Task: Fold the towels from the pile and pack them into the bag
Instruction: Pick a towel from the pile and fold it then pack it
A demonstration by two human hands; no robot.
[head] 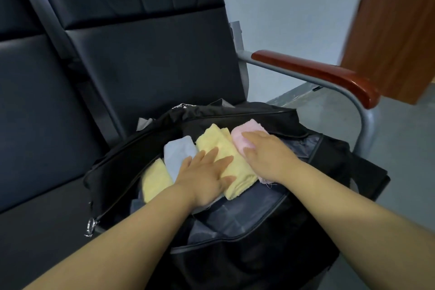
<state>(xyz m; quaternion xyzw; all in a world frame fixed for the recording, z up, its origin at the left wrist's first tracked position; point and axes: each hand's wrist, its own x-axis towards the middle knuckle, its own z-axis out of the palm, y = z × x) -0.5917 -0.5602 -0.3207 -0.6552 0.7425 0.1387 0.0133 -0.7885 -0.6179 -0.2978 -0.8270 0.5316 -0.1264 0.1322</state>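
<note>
A: Grips first. What've they got?

B: Left grip (204, 179) is flat, fingers straight, palm down on the big folded yellow terry towel (237, 172), w/ its outer edge over the folded pale-blue towel (179, 150). It grasps nothing, just presses. Right grip (266, 153) lies palm down on the folded pink towel (248, 127), fingers relaxed, not clenched. Its thumb is at the pink/yellow seam; can't tell if it tucks under.

A: Where are the towels vs. the grips?

B: Directly under them, inside the open black fabric bag (110, 167). Four show in a row: small folded yellow towel (155, 179) at far left, then blue, big yellow, pink. Each long axis runs near-to-far, far ends leaning a bit left. The row climbs from left-near to right-far.

A: Any room?

B: Grey lining shows on the near side & right of pink, so the next towel prob. goes there. Right grip is nearer that gap.

A: Anything in the way?

B: Not much. The metal zip pull (90, 223) hangs at the bag's left rim. The bag sits on a black padded seat (58, 125). A red-brown wooden armrest (317, 73) is off to the right, well apart, w/ a blurred brown wooden panel (395, 30) beyond. No pile in view, so I can't tell the pick-up direction.
</note>
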